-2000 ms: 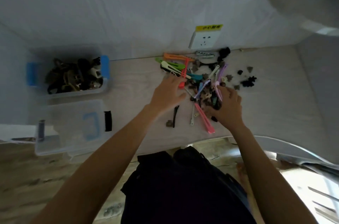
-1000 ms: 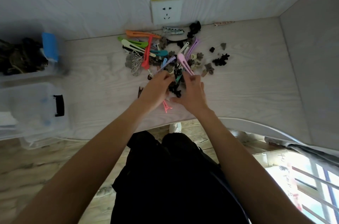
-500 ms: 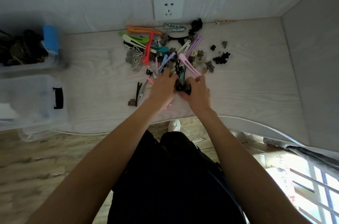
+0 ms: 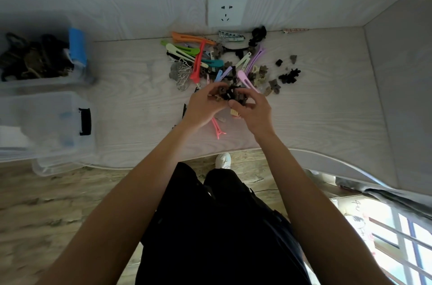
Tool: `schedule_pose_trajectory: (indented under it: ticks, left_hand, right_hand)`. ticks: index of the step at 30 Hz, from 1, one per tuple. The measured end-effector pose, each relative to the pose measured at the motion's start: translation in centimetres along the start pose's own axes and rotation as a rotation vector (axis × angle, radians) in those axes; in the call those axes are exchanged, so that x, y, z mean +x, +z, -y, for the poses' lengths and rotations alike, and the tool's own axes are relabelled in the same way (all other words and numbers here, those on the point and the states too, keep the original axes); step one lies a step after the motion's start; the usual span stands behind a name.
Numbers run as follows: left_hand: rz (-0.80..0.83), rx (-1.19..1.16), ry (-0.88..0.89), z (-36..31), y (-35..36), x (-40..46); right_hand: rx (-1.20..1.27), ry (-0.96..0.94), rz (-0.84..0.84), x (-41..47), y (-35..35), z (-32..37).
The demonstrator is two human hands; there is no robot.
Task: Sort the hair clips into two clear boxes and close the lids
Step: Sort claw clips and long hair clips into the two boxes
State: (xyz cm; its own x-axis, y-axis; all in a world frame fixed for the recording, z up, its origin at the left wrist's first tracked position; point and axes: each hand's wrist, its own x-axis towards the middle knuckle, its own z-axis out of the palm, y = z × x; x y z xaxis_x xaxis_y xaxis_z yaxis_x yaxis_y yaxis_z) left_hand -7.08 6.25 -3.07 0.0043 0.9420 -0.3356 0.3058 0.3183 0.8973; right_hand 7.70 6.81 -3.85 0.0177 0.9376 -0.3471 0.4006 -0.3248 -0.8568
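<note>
A heap of hair clips (image 4: 210, 60) lies on the pale wooden table by the wall: long coloured ones and small dark claw clips. My left hand (image 4: 203, 107) and my right hand (image 4: 253, 112) meet just in front of the heap. Together they hold a bunch of small dark claw clips (image 4: 230, 94) a little above the table. A pink clip (image 4: 217, 128) lies under my hands. At the far left stands a clear box with a blue latch (image 4: 77, 46), holding dark clips. In front of it is a second clear box with a black latch (image 4: 84, 121).
A white wall socket (image 4: 225, 12) with a yellow label sits behind the heap. Loose black claw clips (image 4: 289, 75) lie right of the heap. The table's front edge (image 4: 233, 151) runs just below my wrists. A side panel closes the table on the right.
My hands have drawn together and lifted slightly, gathering small dark clips from the heap's front edge. The view has shifted right, pushing the boxes to the left border.
</note>
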Motion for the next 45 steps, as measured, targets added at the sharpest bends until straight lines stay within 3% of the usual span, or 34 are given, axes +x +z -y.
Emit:
schedule_pose_trajectory:
  ticks: [6,13,15,19,23,26,32,35,38,43,45]
  left_hand:
    - [-0.114,-0.019,0.061,-0.1,-5.5,-1.8]
    - [-0.439,-0.15,0.004,1.2,-19.1,-5.5]
    - [-0.553,-0.149,-0.016,2.0,-22.5,-6.2]
    - [-0.699,0.085,-0.08,3.6,-28.4,-6.1]
    - [-0.586,0.43,-0.159,4.3,-31.0,-5.0]
    - [-0.495,0.376,-0.149,5.0,-31.0,-4.7]
    - [-0.622,0.502,0.105,3.4,-27.3,-5.7]
    - [-0.591,0.499,0.281,2.0,-23.1,-5.5]
    - [-0.434,0.458,0.358,1.2,-17.8,-4.1]
    - [-0.146,0.484,0.212,1.1,-10.2,0.3]
    - [-0.141,0.532,0.144,0.7,-8.5,2.7]
  right_hand:
    - [-0.092,-0.187,0.131,0.2,3.3,4.3]
    - [-0.032,-0.406,0.423,-0.2,15.1,14.6]
    - [-0.061,-0.465,0.435,0.2,18.7,16.6]
    - [-0.186,-0.555,0.436,1.7,24.6,20.2]
    - [-0.439,-0.626,0.494,3.1,27.2,22.2]
    - [-0.456,-0.651,0.48,3.1,27.1,22.6]
    - [-0.367,-0.716,0.346,0.9,20.3,18.3]
    - [-0.409,-0.62,0.229,-0.6,14.6,13.8]
    - [-0.479,-0.438,0.069,-1.1,9.2,8.7]
    - [-0.559,-0.291,-0.244,0.4,1.8,3.7]
    - [-0.647,-0.164,-0.218,2.1,0.2,2.4]
